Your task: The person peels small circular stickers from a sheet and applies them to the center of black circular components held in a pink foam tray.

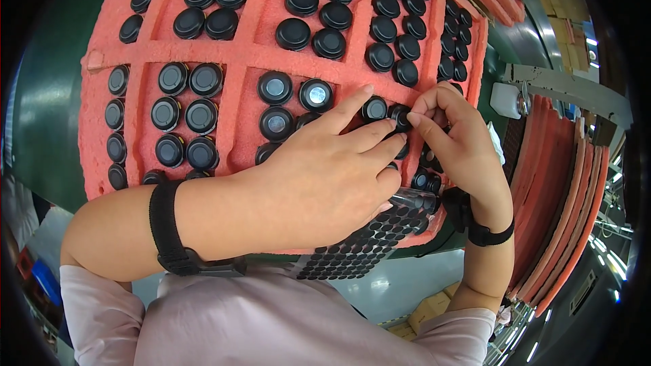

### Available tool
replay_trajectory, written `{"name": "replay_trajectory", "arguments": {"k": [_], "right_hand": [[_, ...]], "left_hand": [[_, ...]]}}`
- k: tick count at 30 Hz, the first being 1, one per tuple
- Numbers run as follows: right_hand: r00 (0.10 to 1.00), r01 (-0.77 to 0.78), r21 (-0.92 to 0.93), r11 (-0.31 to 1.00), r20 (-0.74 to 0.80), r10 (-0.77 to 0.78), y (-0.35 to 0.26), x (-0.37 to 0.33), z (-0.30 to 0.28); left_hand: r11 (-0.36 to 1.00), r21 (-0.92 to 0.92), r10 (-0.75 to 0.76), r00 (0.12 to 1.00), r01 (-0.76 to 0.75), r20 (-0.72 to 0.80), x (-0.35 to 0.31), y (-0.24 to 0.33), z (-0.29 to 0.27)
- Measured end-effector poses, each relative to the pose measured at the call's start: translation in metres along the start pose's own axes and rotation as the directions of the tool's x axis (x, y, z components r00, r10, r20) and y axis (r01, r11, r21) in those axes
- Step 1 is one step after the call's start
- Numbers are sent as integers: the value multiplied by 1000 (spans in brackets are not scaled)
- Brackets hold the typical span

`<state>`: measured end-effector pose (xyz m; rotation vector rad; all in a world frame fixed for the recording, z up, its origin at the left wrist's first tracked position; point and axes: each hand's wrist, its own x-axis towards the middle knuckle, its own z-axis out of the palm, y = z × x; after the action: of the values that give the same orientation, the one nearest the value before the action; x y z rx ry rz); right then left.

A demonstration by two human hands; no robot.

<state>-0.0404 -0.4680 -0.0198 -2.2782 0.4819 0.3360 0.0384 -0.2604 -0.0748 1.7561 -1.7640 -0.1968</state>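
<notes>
My left hand [339, 169] reaches over the pink foam tray [237, 71] from the left, palm down with its fingers spread. Its middle fingertips touch or nearly touch a small round black part [400, 117] in a tray pocket. At the same part my right hand [458, 135] bends in from the right, thumb and index finger pinched together at its edge. Whatever lies between those fingertips is too small to make out. Below my left hand, near its thumb, hangs a clear sheet of black round stickers [352, 247]; whether the thumb grips it is hidden.
Rows of round black parts [203, 3] fill the tray's pockets; a few near my left hand have shiny silver tops [316, 95]. Stacked pink foam trays [563, 196] stand at the right. Behind them sits a small white bottle [506, 100]. A green tabletop [51, 129] lies underneath.
</notes>
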Motion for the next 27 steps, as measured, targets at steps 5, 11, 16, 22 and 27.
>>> {"name": "replay_trajectory", "arguments": {"k": [5, 11, 16, 22, 27], "right_hand": [[1000, 8, -15, 1000, 0, -8, 2, 0, 0], [1000, 23, -44, 999, 2, -23, 1, 0, 1], [1000, -1, -41, 999, -16, 1, 6, 1, 4], [990, 1, -77, 997, -141, -12, 1, -3, 9], [886, 306, -444, 842, -190, -422, 12, -13, 8]], "left_hand": [[1000, -2, -5, 1000, 5, 18, 0, 0, -1], [1000, 19, -3, 1000, 3, 13, 0, 1, 0], [1000, 17, -1, 1000, 1, 27, 1, 0, -2], [999, 30, 19, 1000, -19, -7, 0, 0, -1], [1000, 16, 16, 1000, -15, -14, 0, -1, 5]]}}
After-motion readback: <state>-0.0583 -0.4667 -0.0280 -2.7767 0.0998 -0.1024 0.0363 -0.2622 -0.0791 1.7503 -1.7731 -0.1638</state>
